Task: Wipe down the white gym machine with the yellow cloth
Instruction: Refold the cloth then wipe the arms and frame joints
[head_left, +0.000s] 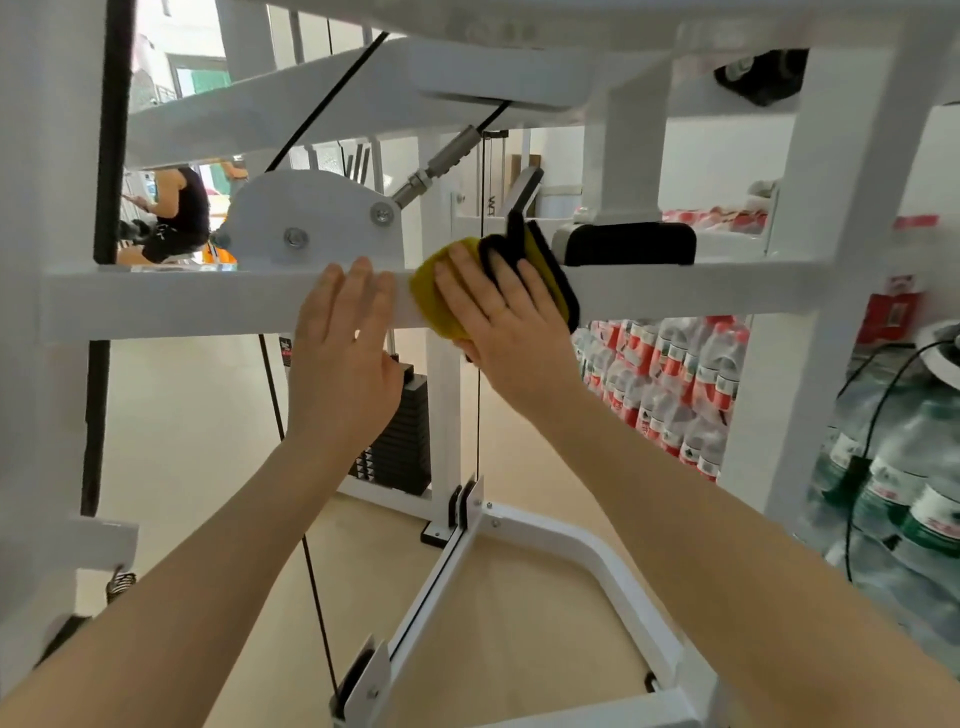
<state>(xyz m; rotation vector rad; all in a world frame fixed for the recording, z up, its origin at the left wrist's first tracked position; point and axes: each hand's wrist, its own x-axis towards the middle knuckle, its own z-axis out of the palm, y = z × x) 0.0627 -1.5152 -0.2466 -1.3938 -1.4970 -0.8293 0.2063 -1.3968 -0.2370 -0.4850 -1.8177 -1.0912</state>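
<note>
Head view, going from left to right: a black upright strip (110, 130) runs down the left side of the white gym machine (182, 299), and through the frame a person in dark clothes (179, 215) sits far back in the room. A black cable (291, 452) slants down towards the floor, passing behind the left forearm. The left hand (340, 358) lies flat against the front of the machine's horizontal bar, fingers straight and close together, fingertips on the bar's face; its grip is fully open and holds nothing. Behind it, lower down, stands a black weight stack (400, 441). Just to the right, apart from the left hand, the right hand (501, 317) presses the yellow cloth (434, 291) onto the same bar. Its fingers are spread and straight over the cloth, so this grip is open as well, pressing instead of pinching. The cloth has a black edge (550, 275) that sticks up above and to the right of the fingers; whether the thumb hooks under the cloth is hard to tell. Further right a black pad (628, 244) sits on top of the bar, and beyond the frame are stacked packs of bottled water (670, 379) and large water jugs (893, 467).
</note>
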